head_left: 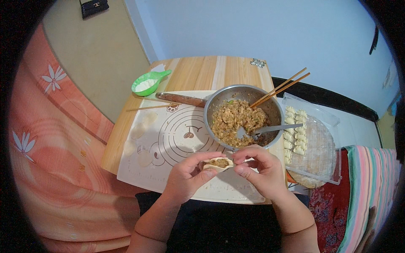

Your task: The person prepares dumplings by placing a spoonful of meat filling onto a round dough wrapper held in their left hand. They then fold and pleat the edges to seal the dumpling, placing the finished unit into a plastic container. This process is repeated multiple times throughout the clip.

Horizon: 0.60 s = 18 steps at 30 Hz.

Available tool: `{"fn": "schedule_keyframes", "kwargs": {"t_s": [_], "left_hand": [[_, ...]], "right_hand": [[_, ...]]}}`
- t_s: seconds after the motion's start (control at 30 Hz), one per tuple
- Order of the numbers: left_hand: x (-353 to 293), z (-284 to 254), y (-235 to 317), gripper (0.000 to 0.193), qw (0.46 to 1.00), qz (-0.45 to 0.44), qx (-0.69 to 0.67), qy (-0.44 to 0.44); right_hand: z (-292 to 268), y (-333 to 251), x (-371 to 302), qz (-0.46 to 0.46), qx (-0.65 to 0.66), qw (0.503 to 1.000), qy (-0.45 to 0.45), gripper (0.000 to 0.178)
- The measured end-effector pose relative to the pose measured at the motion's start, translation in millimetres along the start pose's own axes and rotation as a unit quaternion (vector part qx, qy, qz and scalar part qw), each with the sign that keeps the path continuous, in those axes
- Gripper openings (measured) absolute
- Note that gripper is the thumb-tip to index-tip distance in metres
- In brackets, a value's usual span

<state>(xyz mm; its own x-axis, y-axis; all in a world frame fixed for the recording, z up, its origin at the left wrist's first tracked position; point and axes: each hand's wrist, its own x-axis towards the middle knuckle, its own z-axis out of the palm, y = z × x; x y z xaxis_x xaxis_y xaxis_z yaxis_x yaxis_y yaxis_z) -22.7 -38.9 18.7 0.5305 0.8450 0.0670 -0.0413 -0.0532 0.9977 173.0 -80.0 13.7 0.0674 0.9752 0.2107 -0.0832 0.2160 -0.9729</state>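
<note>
Above the near edge of the white mat (185, 109), my left hand (185, 173) cradles a half-folded dumpling (219, 163), its brown filling showing through the open top. The thumb and fingers of my right hand (265, 172) pinch the wrapper at its right end. Just beyond my hands stands a steel bowl (209, 126) of chopped filling (234, 114). A metal spoon (276, 128) is stuck in the filling, its handle over the right rim. A pair of chopsticks (280, 87) leans out at the back right.
Pale round wrappers (146, 158) lie at the mat's left. A rolling pin (181, 99) touches the bowl, near two loose chopsticks (154, 107). A green scoop (159, 76) holds white flour. Right of the wooden table (202, 69), folded dumplings (299, 137) sit in a clear tray (335, 162).
</note>
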Motion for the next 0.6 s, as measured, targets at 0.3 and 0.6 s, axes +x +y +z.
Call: {"fn": "schedule_keyframes", "kwargs": {"t_s": [0.3, 0.6], "left_hand": [[0.9, 4.4, 1.0, 0.035, 1.0, 0.009, -0.003, -0.004], [-0.8, 3.1, -2.9, 0.036, 0.998, 0.007, 0.06, 0.01]], "right_hand": [[-4.4, 4.6, 0.2, -0.062, -0.112, 0.991, -0.04, 0.015], [-2.5, -1.0, 1.0, -0.198, -0.263, 0.944, -0.023, 0.016]]}}
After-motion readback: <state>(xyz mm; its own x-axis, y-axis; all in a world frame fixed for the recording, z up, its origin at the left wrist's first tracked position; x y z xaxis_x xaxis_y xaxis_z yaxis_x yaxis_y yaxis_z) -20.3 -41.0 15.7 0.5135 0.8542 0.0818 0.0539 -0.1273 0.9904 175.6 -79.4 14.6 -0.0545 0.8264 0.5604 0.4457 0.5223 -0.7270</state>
